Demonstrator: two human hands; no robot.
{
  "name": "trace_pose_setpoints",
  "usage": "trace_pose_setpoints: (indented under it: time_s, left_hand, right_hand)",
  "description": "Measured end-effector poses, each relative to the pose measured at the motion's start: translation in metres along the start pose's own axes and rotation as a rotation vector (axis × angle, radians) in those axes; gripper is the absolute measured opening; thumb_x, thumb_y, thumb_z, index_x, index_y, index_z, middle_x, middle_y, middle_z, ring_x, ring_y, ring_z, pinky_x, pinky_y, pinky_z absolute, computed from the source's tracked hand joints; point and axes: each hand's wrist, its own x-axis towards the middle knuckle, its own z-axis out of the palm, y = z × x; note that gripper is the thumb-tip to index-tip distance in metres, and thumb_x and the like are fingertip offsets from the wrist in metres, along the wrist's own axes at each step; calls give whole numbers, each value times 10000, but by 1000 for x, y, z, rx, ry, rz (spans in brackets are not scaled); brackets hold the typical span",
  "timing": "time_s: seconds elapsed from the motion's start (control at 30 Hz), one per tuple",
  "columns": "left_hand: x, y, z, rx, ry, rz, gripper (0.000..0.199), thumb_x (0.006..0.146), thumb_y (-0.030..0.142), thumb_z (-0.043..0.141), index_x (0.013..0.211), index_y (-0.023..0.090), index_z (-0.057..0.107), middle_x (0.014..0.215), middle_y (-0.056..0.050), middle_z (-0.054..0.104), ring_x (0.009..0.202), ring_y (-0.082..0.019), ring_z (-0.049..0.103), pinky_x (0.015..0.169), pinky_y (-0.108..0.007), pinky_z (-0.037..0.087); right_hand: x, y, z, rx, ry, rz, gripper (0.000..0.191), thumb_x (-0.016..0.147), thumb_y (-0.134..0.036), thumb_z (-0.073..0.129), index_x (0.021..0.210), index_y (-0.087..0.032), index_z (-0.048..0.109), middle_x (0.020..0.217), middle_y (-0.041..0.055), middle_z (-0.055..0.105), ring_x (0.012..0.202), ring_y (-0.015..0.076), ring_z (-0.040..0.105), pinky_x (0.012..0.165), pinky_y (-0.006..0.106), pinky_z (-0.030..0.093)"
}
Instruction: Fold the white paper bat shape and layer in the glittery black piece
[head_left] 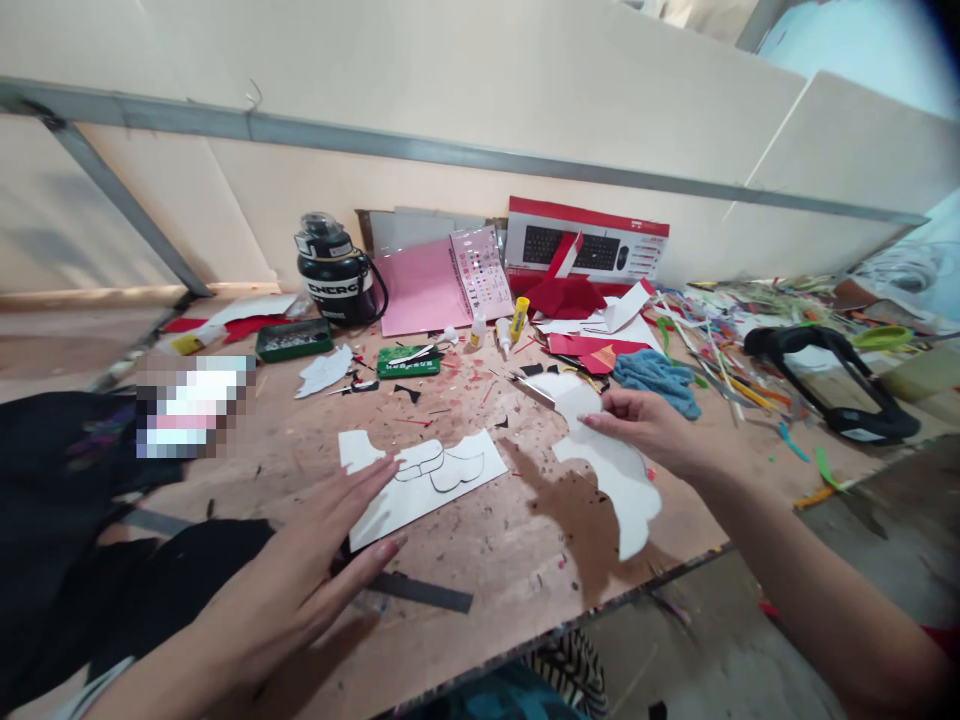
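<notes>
Flat on the table lies a white paper sheet (427,490) with black outlines drawn on it and notches cut in its upper edge. The fingers of my left hand (322,550) are spread, resting on its left part. Raised above the table, a white cut-out with wavy edges (619,475) is pinched between the thumb and fingers of my right hand (645,425). Scissors (529,388) lie behind the cut-out, which hides their handles in part. A dark strip (424,590) sits in front of the drawn sheet, partly under my left hand.
Along the back of the table (517,560) stand a black bottle (337,275), a pink folder (420,285) and a keyboard box (585,245). Glue (519,318), a blue cloth (656,380) and paper scraps lie before them. Dark cloth (67,520) covers the left; a black frame-like object (832,385) is right.
</notes>
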Motion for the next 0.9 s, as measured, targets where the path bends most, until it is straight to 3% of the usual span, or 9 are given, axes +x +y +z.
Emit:
trace_pose_setpoints:
  time_s: [0.07, 0.13, 0.27, 0.37, 0.43, 0.5, 0.67, 0.8, 0.9]
  left_hand:
    - [8, 16, -1, -247, -157, -177, 525, 988, 528, 475, 1485, 363, 441, 1520, 1, 496, 1346, -283, 529, 1086, -416, 479]
    - [19, 37, 5, -612, -314, -277, 493, 989, 564, 442, 1412, 328, 533, 1470, -19, 552, 1338, -273, 533, 1082, -417, 476]
    - [36, 75, 36, -1242, -398, -371, 588, 870, 552, 657, 1339, 217, 540, 1338, -95, 629, 1158, -244, 635, 960, -374, 526]
    - [33, 83, 56, -1420, -432, -413, 474, 849, 574, 671, 1056, 158, 578, 959, -73, 702, 821, -187, 670, 740, -301, 530]
    - [26, 78, 56, -1395, -503, -418, 454, 864, 601, 634, 985, 169, 561, 824, -35, 672, 704, -155, 626, 640, -256, 485]
    - [19, 67, 47, -1279, -558, -419, 422, 860, 582, 645, 954, 175, 583, 824, -17, 646, 690, -135, 583, 599, -223, 444]
    - [10, 42, 13, -1204, -726, -449, 274, 875, 446, 618, 1007, 212, 671, 891, -20, 681, 758, -167, 616, 662, -253, 474]
    - [6, 24, 7, -1165, -636, -489, 352, 851, 343, 589, 1177, 225, 645, 1011, -36, 726, 831, -198, 665, 703, -273, 510]
    - [6, 11, 9, -956, -611, -466, 273, 820, 298, 582, 1058, 201, 675, 973, -21, 724, 833, -195, 665, 697, -251, 490]
  right_hand:
    - [-7, -14, 25, 367, 151, 48, 378, 772, -541, 775, 797, -198, 618, 703, -16, 669, 549, 122, 582, 461, 214, 423]
    - [-13, -26, 58, 623, 202, 48, 340, 742, -469, 830, 847, -207, 641, 779, -12, 718, 616, 128, 636, 533, 220, 498]
    - [-22, -42, 120, 904, 130, 23, 294, 798, -406, 809, 981, -224, 667, 921, 9, 760, 762, 156, 699, 684, 269, 578]
    - [-26, -46, 137, 998, 145, 36, 312, 796, -344, 824, 1041, -240, 661, 946, 2, 761, 821, 142, 700, 749, 257, 575]
    - [-26, -45, 134, 1024, 144, 79, 319, 748, -313, 864, 987, -232, 668, 909, -9, 759, 783, 114, 685, 721, 212, 557]
    - [-25, -39, 127, 1005, 90, 145, 322, 707, -321, 890, 920, -213, 675, 857, -13, 750, 709, 91, 658, 649, 179, 531]
    - [-25, -16, 121, 840, -29, 204, 316, 674, -320, 909, 821, -184, 665, 767, -13, 712, 682, 85, 630, 629, 173, 515]
    - [-27, -1, 125, 729, -156, 146, 310, 764, -328, 839, 974, -200, 652, 935, 34, 735, 835, 148, 678, 735, 251, 563]
    - [-23, 3, 121, 697, -359, 143, 381, 803, -360, 789, 1102, -209, 607, 1029, 63, 734, 849, 177, 704, 708, 278, 583]
